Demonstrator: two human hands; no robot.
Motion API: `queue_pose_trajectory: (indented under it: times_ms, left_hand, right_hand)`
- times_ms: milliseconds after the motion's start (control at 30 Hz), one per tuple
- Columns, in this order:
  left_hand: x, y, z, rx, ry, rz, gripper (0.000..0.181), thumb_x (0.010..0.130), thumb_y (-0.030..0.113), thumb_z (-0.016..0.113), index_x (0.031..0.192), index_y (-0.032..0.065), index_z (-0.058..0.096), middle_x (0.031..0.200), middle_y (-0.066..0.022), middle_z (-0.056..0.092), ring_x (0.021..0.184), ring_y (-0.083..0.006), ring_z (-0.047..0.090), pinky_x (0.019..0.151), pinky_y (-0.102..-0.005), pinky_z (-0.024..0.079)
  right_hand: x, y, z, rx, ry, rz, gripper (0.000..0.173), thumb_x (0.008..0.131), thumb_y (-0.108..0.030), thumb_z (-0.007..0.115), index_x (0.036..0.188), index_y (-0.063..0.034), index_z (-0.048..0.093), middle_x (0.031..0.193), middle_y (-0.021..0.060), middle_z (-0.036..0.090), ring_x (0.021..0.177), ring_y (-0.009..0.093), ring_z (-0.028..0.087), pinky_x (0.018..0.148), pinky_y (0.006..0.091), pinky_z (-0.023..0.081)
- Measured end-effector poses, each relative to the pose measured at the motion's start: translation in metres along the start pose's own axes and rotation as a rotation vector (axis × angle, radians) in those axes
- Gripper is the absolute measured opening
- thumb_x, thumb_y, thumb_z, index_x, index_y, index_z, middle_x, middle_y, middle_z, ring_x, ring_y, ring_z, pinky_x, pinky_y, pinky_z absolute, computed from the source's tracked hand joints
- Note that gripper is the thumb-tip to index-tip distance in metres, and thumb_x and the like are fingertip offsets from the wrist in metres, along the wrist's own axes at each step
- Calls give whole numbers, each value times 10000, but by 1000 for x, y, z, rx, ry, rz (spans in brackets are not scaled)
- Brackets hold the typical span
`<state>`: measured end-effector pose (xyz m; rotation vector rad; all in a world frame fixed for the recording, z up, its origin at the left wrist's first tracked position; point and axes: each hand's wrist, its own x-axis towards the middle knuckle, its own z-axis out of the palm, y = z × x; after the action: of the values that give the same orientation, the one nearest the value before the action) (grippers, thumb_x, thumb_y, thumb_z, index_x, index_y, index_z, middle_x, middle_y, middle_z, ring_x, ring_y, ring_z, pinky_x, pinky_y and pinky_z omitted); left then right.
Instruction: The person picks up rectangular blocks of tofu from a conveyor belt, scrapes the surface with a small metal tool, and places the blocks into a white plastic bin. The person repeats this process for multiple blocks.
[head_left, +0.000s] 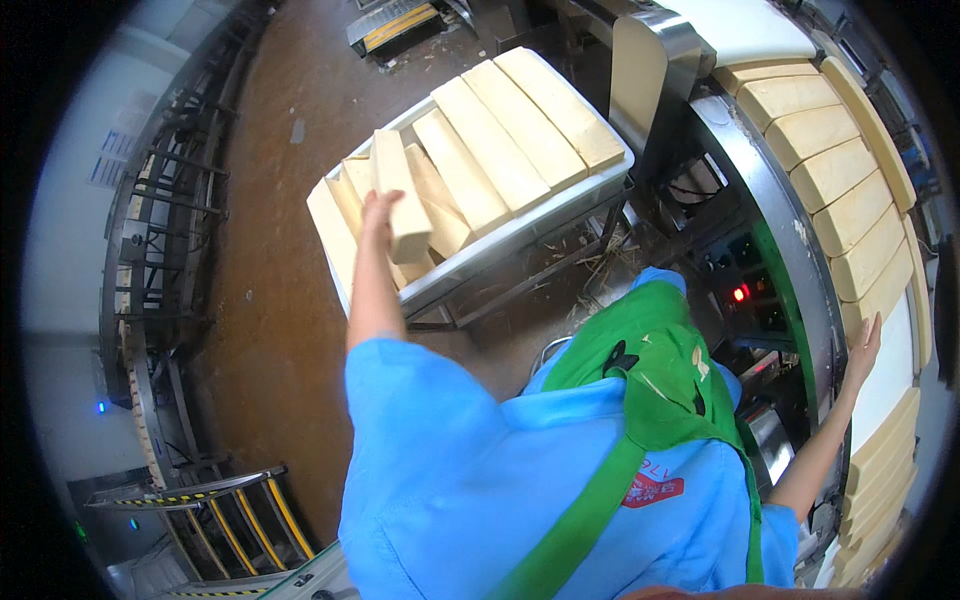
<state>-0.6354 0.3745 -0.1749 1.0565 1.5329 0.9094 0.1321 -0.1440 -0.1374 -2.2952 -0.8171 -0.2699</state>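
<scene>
My left hand (381, 214) grips the side of a pale rectangular dough-like block (401, 195), which is tilted above others in a white plastic tub (517, 226). Long blocks (491, 131) lie side by side in the tub's far part, with a few leaning unevenly near my hand. On my other side, my right hand (865, 349) rests with extended fingers against the end of a row of similar blocks (851, 176) on a white conveyor belt (879, 382). Its fingertips touch or nearly touch the last block; its palm is partly hidden.
The tub stands on a metal frame (536, 281). A control panel with a red light (740, 293) sits below the conveyor's metal edge (780, 195). A step platform (397, 26) is beyond the tub, and yellow-edged metal steps (247, 525) stand at lower left.
</scene>
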Motion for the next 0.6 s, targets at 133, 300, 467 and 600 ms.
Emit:
queue_pose_trajectory:
  times_ms: [133, 300, 467, 600]
  left_hand:
    - [-48, 54, -31, 8, 51, 107, 765, 742, 56, 630, 1421, 38, 277, 1159, -163, 577, 970, -228, 608, 782, -330, 513]
    - [-101, 59, -61, 724, 541, 89, 805, 720, 254, 657, 1443, 209, 306, 1201, -244, 476, 1046, -338, 563, 912, -396, 454]
    - [-85, 1, -105, 830, 444, -101, 788, 722, 290, 623, 1442, 235, 309, 1278, -283, 382, 1139, -361, 493, 976, -385, 399]
    - [-88, 2, -111, 549, 365, 94, 779, 722, 248, 629, 1437, 203, 322, 1277, -276, 425, 1162, -309, 494, 977, -357, 398]
  right_hand:
    - [-11, -1, -7, 136, 12, 78, 511, 954, -378, 482, 1367, -81, 429, 1376, 151, 431, 1258, 259, 425, 1030, 337, 338]
    - [-11, -15, -8, 20, 17, 26, 506, 951, -377, 492, 1366, -94, 433, 1368, 124, 440, 1234, 244, 450, 983, 343, 391]
    - [-5, -8, -2, 17, -3, -19, 508, 952, -380, 484, 1371, -99, 426, 1387, 107, 433, 1245, 242, 437, 1021, 354, 349]
    - [-4, -6, -6, 25, -44, 31, 504, 958, -383, 468, 1383, -119, 414, 1408, 89, 421, 1263, 243, 419, 1050, 358, 309]
